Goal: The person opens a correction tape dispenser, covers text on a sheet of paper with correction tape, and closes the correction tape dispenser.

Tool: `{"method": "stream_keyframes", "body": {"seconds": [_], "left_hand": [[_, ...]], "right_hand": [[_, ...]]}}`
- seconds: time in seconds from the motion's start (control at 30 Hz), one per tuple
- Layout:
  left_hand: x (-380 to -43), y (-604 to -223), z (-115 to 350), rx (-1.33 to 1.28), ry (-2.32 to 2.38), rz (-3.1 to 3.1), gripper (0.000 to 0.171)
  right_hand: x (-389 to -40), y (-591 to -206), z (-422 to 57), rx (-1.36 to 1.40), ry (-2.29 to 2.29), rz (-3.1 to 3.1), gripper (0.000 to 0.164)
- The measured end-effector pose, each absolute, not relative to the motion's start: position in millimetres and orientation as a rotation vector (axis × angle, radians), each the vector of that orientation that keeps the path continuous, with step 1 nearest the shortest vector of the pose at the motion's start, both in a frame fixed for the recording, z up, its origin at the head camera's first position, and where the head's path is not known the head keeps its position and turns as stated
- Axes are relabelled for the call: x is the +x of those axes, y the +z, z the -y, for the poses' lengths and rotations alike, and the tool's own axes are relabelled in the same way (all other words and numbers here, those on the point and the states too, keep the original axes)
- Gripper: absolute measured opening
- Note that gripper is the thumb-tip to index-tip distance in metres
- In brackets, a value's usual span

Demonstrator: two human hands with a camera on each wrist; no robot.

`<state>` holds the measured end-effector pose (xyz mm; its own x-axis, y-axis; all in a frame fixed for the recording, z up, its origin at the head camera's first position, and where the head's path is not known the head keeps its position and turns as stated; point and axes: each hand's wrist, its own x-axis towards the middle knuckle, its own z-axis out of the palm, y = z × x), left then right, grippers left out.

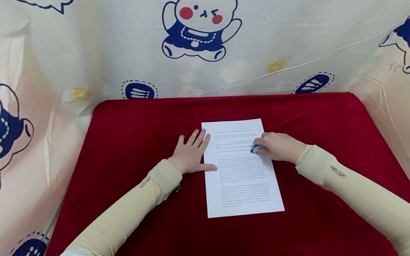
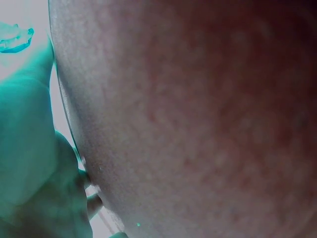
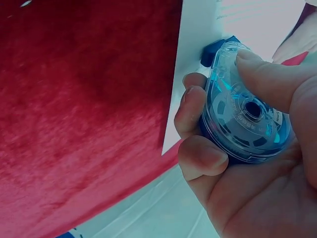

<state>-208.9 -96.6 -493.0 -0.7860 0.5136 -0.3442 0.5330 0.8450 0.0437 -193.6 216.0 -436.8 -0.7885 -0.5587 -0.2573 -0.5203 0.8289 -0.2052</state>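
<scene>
A printed sheet of paper (image 1: 240, 174) lies on the red cloth, its lines of text running across it. My left hand (image 1: 189, 154) rests with spread fingers on the sheet's left edge, thumb and fingertips over the margin. In my right hand (image 1: 282, 145) I grip a correction tape dispenser (image 3: 247, 114), a clear rounded case with a reel inside and a blue tip. The dispenser's tip is at the printed lines in the sheet's upper right part. Skin close to the lens fills most of the left wrist view, with part of the left hand (image 2: 34, 163) along its left side.
A red velvet cloth (image 1: 145, 130) covers the table. Behind and beside it hangs a pale curtain (image 1: 121, 41) with cartoon bears and orange slices. Long cream sleeves (image 1: 127, 213) cover both forearms.
</scene>
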Motion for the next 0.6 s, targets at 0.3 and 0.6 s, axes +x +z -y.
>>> {"method": "stream_keyframes", "body": {"seconds": [0.3, 0.6], "left_hand": [[-206, -488, 96, 0.779, -0.074, -2.671, 0.118], [-205, -486, 97, 0.773, -0.089, -2.671, 0.117]], "right_hand": [[-191, -436, -229, -0.797, -0.174, -2.716, 0.025], [-189, -437, -238, -0.781, -0.226, -2.741, 0.024]]}}
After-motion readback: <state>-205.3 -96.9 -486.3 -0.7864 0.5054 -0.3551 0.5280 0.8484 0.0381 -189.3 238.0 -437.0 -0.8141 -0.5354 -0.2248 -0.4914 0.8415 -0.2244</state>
